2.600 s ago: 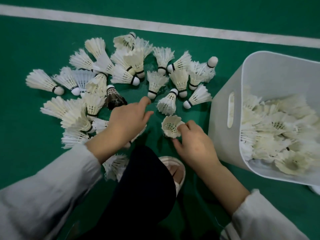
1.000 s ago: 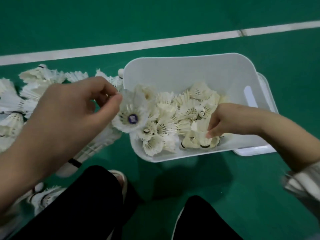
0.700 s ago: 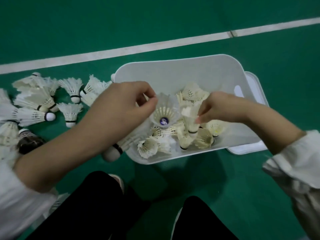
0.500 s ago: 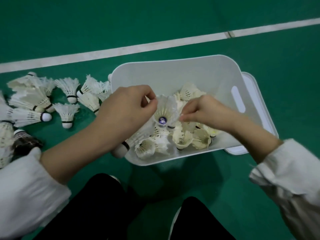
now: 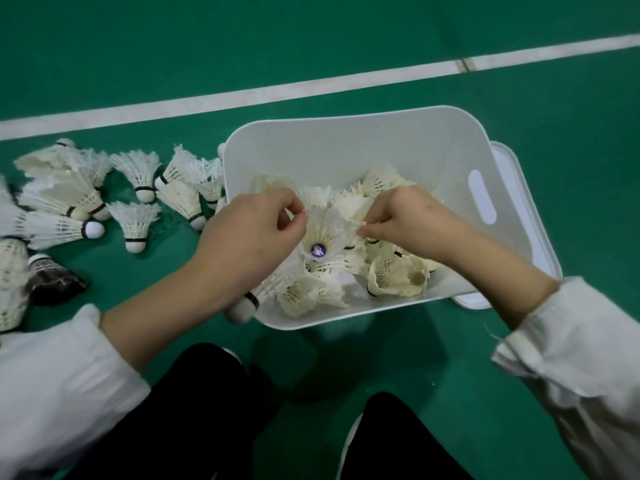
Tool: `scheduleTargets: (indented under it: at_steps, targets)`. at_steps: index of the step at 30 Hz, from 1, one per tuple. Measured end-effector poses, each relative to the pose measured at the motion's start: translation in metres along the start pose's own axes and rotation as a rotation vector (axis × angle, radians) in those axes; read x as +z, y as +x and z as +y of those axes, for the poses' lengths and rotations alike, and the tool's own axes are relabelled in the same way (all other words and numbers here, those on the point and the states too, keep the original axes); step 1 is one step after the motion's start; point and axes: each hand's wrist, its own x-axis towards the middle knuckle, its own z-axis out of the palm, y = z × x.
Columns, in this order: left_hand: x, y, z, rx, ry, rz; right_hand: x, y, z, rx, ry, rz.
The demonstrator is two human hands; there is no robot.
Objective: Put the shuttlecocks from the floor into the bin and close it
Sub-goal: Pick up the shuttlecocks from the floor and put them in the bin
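From my remote seat I see one white shuttlecock (image 5: 320, 233) held over the open bin (image 5: 346, 140), its feather skirt facing me with a purple sticker at the centre. My left hand (image 5: 249, 237) pinches its left edge between thumb and fingertips, and my right hand (image 5: 412, 220) pinches the right edge, so the shuttlecock sits directly between the two hands, both closed on it. A second shuttlecock (image 5: 256, 292) pokes out from under my left palm, its cork tip hanging just past the bin's near-left corner; I cannot tell how it is gripped. Below the hands, a heap of shuttlecocks (image 5: 394, 278) already lies in the bin's bottom. The lid (image 5: 530, 209) rests on the floor against the bin's right side, partly under it. To the left of the bin, loose shuttlecocks (image 5: 135, 220) lie scattered on the green floor (image 5: 519, 341), with a dark one (image 5: 52, 282) near the left edge. A white line (image 5: 242, 98) crosses the floor beyond the bin
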Motion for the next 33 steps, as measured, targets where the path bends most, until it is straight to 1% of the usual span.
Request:
scheduleTargets:
  at_steps: [4, 8, 12, 16, 18, 19, 20, 21, 22, 23, 24, 25, 27, 29, 33]
  targets:
    - [0.000, -0.001, -0.003, -0.017, 0.005, 0.014, 0.025, 0.003, 0.007, 0.009, -0.110, -0.148]
    - [0.001, -0.003, -0.001, -0.011, 0.020, 0.011, 0.039, 0.002, 0.021, 0.009, -0.170, -0.245]
    - [0.003, -0.002, 0.002, -0.014, 0.041, 0.000, 0.056, 0.003, 0.028, -0.016, -0.314, -0.369]
    - [0.003, -0.002, 0.003, -0.009, 0.104, -0.012, 0.045, 0.001, 0.026, -0.017, -0.286, -0.438]
    - [0.002, -0.002, 0.002, -0.006, 0.090, -0.013, 0.033, -0.005, 0.023, -0.018, -0.207, -0.416]
    - [0.002, -0.002, 0.001, -0.004, 0.077, -0.013, 0.025, -0.008, 0.021, -0.025, -0.141, -0.363]
    - [0.001, -0.002, 0.001, -0.002, 0.065, -0.015, 0.016, -0.012, 0.018, -0.035, -0.050, -0.267]
    - [0.001, -0.002, 0.001, 0.002, 0.054, -0.017, 0.006, -0.016, 0.013, -0.047, 0.063, -0.138]
    - [0.000, -0.002, 0.001, 0.007, 0.043, -0.019, -0.002, -0.021, 0.008, -0.080, 0.190, 0.003]
    - [0.000, -0.002, 0.002, 0.013, 0.031, -0.020, -0.009, -0.024, 0.003, -0.132, 0.300, 0.106]
    - [0.000, -0.002, 0.003, 0.018, 0.017, -0.019, -0.013, -0.027, -0.004, -0.192, 0.373, 0.146]
    - [-0.001, -0.002, 0.004, 0.021, 0.000, -0.017, -0.014, -0.029, -0.010, -0.252, 0.398, 0.139]
    - [-0.002, -0.003, 0.006, 0.032, -0.044, -0.012, -0.006, -0.028, -0.021, -0.325, 0.319, 0.070]
    - [-0.003, -0.005, 0.006, 0.049, -0.079, -0.007, 0.005, -0.024, -0.026, -0.347, 0.217, 0.023]
    - [-0.002, -0.012, 0.006, 0.079, -0.126, -0.006, 0.014, -0.022, -0.027, -0.354, 0.132, -0.013]
